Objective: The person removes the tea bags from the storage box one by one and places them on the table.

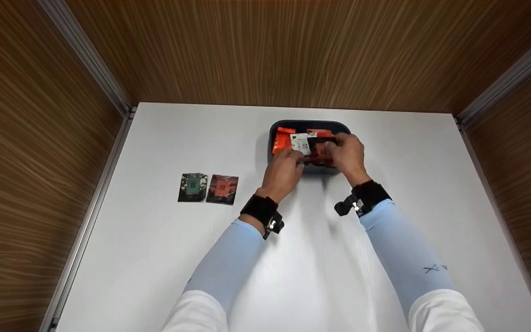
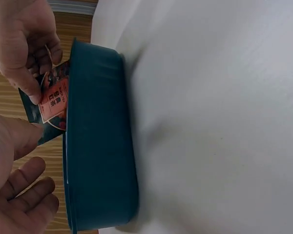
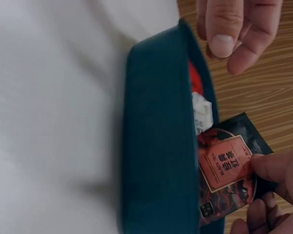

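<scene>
A dark-blue bin (image 1: 309,169), teal in the wrist views, holds several tea sachets. My right hand (image 1: 349,154) pinches a black-and-red tea sachet (image 3: 227,163) printed "BLACK TEA" at its edge, thumb on its face. The lower part of that sachet is hidden behind the bin's front wall (image 2: 100,141). Over the bin's front left rim is my left hand (image 1: 284,173), fingers loosely bent; in the right wrist view its fingers (image 3: 224,44) hold nothing and stand apart from the sachet. Inside the bin lie a white sachet (image 1: 299,144) and an orange-red sachet (image 1: 282,139).
Left of the bin, a green-and-black sachet (image 1: 192,187) and a red-and-black sachet (image 1: 222,188) lie side by side on the white table (image 1: 155,258). Wood-grain panels (image 1: 247,55) enclose the table at the back and both sides.
</scene>
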Available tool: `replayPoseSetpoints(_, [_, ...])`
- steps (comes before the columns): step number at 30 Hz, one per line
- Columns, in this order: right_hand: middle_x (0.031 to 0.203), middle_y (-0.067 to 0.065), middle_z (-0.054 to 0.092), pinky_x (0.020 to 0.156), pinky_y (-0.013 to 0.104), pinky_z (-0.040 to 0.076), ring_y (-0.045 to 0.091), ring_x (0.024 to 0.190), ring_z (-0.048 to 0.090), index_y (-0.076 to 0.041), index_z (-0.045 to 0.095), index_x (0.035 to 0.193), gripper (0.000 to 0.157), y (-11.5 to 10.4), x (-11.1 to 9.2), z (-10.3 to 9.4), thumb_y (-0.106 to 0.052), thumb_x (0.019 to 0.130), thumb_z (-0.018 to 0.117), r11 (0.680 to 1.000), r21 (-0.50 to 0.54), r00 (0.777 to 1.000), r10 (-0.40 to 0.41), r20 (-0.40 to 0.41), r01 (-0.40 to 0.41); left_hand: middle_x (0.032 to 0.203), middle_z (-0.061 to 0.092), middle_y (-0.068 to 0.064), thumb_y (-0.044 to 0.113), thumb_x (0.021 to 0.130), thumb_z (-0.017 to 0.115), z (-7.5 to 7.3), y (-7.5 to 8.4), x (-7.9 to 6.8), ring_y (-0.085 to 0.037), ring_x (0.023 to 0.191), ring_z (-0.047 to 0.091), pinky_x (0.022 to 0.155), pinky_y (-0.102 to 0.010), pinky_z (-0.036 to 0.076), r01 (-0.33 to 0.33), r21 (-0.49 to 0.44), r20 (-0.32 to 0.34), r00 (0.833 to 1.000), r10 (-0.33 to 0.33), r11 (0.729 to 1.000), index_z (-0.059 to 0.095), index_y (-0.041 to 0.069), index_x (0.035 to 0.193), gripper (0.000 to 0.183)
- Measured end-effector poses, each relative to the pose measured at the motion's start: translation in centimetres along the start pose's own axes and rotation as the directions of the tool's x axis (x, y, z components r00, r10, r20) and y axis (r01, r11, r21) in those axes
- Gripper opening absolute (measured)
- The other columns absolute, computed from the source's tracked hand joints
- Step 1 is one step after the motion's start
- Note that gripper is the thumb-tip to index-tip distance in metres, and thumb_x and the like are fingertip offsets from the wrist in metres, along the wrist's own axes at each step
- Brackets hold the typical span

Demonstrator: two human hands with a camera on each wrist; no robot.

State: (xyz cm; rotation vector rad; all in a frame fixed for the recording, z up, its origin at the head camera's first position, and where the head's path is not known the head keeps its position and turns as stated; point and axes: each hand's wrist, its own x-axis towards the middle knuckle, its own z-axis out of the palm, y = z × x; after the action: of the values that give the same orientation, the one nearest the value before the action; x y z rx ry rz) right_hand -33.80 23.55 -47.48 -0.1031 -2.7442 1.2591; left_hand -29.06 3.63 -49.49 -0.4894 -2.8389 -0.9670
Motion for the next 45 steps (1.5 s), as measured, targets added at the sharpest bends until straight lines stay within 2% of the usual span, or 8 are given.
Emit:
replayPoseSetpoints(6, [0.111,0.014,0.067,0.075,0.034,0.063,0.025,0.089,0.071,0.001,0.073,0.118,0.024,-1.0,-1.4,0.0,-0.018,0.102,0.07,0.957,0.285,0.998,0.054,0.012,-0.055,0.131,0.066,-0.009,0.019,0.104,0.068,-0.7,-0.3,-0.2,-0.026,0.127,0.061,0.106,-0.037,0.05,0.05,-0.126,-0.047,0.997,-0.056,0.991,0.07,0.01,0.131,0.029])
replayPoseSetpoints(12, [0.091,0.002,0.066,0.068,0.026,0.052,0.014,0.079,0.06,0.003,0.073,0.112,0.025,-1.3,-3.2,1.0,-0.018,0.1,0.074,0.898,0.438,0.997,0.067,-0.04,-0.043,0.135,0.065,-0.011,0.023,0.103,0.069,-0.9,-0.4,-0.6,-0.027,0.127,0.062,0.106,-0.04,0.05,0.123,-0.217,-0.043,0.99,-0.136,0.968,0.067,0.01,0.137,0.036])
replayPoseSetpoints(22, [0.094,0.004,0.065,0.075,0.026,0.058,0.013,0.083,0.065,0.0,0.067,0.11,0.01,-1.2,-7.1,3.2,-0.007,0.103,0.067,0.629,0.767,0.989,0.138,0.051,-0.127,0.143,0.062,-0.015,0.036,0.103,0.071,-1.1,-0.7,-2.6,-0.028,0.127,0.063,0.105,-0.045,0.051,0.249,-0.398,0.033,0.966,-0.258,0.883,0.043,0.008,0.157,0.067])
replayPoseSetpoints(28, [0.097,0.008,0.074,0.08,0.031,0.062,0.016,0.086,0.074,0.004,0.062,0.114,0.01,-1.2,-9.0,4.9,-0.001,0.104,0.061,0.524,0.834,0.985,0.116,0.13,-0.172,0.138,0.067,-0.011,0.034,0.105,0.067,-1.0,-0.7,-3.5,-0.025,0.128,0.064,0.105,-0.041,0.054,0.24,-0.525,0.034,0.965,-0.262,0.816,0.055,0.009,0.145,0.048])
replayPoseSetpoints(31, [0.097,0.006,0.075,0.079,0.031,0.062,0.015,0.088,0.073,0.005,0.064,0.12,0.018,-0.9,-9.6,5.4,0.0,0.103,0.064,0.554,0.807,0.979,0.117,0.167,-0.204,0.128,0.072,-0.01,0.028,0.106,0.066,-0.9,-0.8,-3.9,-0.024,0.121,0.068,0.1,-0.038,0.055,0.201,-0.562,-0.007,0.969,-0.247,0.802,0.062,0.009,0.131,0.032])
replayPoseSetpoints(36, [0.099,-0.001,0.074,0.074,0.027,0.058,0.013,0.091,0.068,0.001,0.069,0.124,0.027,0.0,-9.8,5.1,-0.006,0.099,0.073,0.703,0.679,0.977,0.121,0.177,-0.21,0.107,0.076,-0.006,0.023,0.106,0.065,-1.2,-1.3,-4.6,-0.02,0.098,0.071,0.083,-0.035,0.056,0.15,-0.537,-0.036,0.979,-0.201,0.83,0.066,0.01,0.12,0.019])
replayPoseSetpoints(40, [0.104,0.0,0.074,0.075,0.025,0.053,0.012,0.092,0.065,-0.002,0.072,0.12,0.025,0.7,-9.7,4.3,-0.009,0.097,0.076,0.843,0.528,0.992,0.045,0.119,-0.102,0.1,0.078,-0.004,0.019,0.105,0.067,-1.5,-2.0,-5.4,-0.015,0.087,0.071,0.076,-0.03,0.055,0.132,-0.482,-0.011,0.988,-0.157,0.866,0.069,0.012,0.116,0.014])
replayPoseSetpoints(45, [0.101,0.007,0.075,0.076,0.024,0.048,0.014,0.089,0.061,-0.004,0.077,0.111,0.018,1.4,-9.9,3.8,-0.013,0.096,0.077,0.948,0.317,0.989,-0.079,0.128,0.034,0.099,0.078,-0.004,0.016,0.103,0.069,-2.0,-2.9,-6.1,-0.015,0.085,0.069,0.075,-0.033,0.054,0.111,-0.423,0.002,0.993,-0.122,0.899,0.071,0.012,0.116,0.013])
